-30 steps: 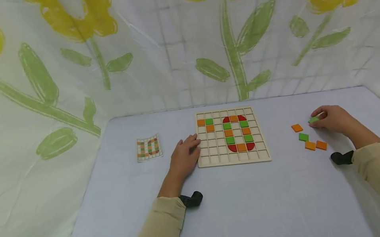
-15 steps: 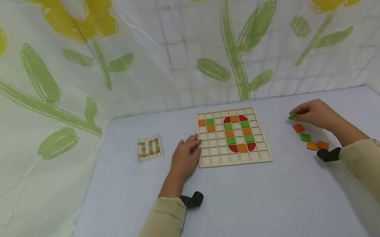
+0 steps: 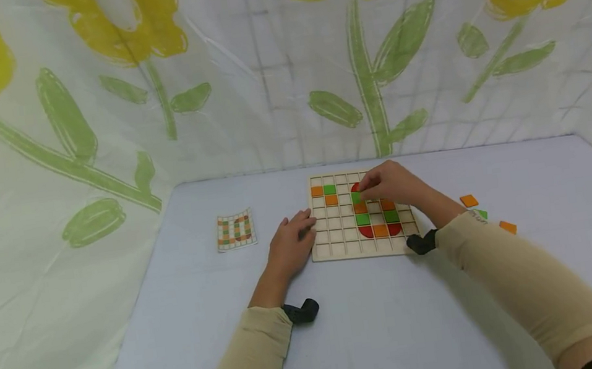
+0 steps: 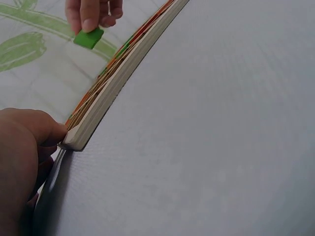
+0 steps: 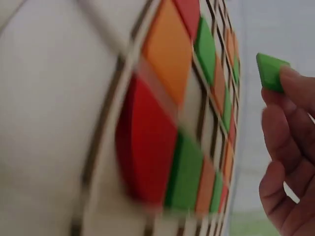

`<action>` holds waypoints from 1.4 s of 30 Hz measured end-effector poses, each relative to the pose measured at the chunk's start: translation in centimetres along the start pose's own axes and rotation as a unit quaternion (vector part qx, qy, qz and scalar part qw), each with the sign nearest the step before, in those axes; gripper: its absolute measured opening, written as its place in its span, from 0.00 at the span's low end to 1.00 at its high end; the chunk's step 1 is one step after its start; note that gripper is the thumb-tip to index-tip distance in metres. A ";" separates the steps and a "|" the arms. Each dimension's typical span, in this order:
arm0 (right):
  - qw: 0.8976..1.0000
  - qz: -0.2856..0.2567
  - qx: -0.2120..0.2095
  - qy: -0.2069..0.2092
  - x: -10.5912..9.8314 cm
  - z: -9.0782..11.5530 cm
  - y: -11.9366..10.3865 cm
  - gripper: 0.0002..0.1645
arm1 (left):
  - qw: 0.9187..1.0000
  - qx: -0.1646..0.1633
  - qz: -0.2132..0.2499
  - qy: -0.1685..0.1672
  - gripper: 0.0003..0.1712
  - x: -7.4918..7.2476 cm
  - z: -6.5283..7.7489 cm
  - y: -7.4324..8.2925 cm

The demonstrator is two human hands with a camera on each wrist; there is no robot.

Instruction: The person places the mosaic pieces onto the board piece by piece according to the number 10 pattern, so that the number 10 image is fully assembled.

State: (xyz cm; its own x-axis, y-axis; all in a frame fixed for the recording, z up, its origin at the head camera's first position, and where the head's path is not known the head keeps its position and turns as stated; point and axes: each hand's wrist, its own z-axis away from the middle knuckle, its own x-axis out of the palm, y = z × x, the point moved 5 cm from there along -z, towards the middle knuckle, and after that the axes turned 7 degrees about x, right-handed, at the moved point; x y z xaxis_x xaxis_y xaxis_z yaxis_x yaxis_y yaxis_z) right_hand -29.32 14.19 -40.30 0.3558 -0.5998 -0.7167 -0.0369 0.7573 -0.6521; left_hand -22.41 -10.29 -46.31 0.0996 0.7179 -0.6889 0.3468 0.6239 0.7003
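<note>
A light wooden grid board (image 3: 334, 235) lies on the table, bearing orange, green and red tiles in its cells. Some form a ring with red rounded corners; a few more sit at the upper left. My right hand (image 3: 394, 184) is over the ring's upper part, hiding some tiles. Between thumb and finger it pinches a green square tile (image 5: 269, 71), held clear of the board in both wrist views. My left hand (image 3: 289, 246) rests at the board's left edge, its thumb (image 4: 49, 129) touching a corner.
A small pattern card (image 3: 235, 230) lies left of the board. To the right are loose tiles, among them an orange tile (image 3: 469, 201) and a green tile (image 3: 481, 213), partly behind the right sleeve (image 3: 522, 279). A flowered curtain (image 3: 241, 110) rises behind the table.
My right hand has carried the green tile leftward from the loose tiles to above the board. The left hand stays at the board's left edge.
</note>
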 end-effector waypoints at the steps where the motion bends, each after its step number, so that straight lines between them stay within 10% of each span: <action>1: 1.000 0.000 0.001 -0.003 0.7 -0.3 -0.5 0.11 | 1.000 0.001 0.001 0.000 0.19 0.1 0.0 0.0; 11: 0.999 0.016 0.027 0.004 4.6 -2.4 -2.3 0.10 | 1.000 0.010 0.001 -0.002 0.20 0.3 -0.2 0.6; 27: 0.993 0.118 0.024 0.009 4.9 -2.2 -3.8 0.07 | 1.000 0.011 -0.006 -0.003 0.20 0.2 -0.3 0.6; 34: 0.998 0.049 0.027 0.025 1.4 -0.6 -2.1 0.10 | 1.000 0.009 -0.004 0.003 0.19 0.1 -0.2 0.4; 42: 0.992 0.079 0.086 0.049 -5.3 2.9 5.2 0.22 | 1.000 0.006 -0.020 0.007 0.19 0.1 0.0 -0.1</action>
State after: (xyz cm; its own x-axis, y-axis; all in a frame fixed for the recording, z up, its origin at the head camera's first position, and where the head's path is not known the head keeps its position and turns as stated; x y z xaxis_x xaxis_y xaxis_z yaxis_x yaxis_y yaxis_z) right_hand -28.66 22.06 -39.17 0.2650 -0.4864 -0.8326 0.0789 0.8715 -0.4840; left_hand -22.40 -10.26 -46.44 0.0719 0.6969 -0.7136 0.3620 0.6484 0.6697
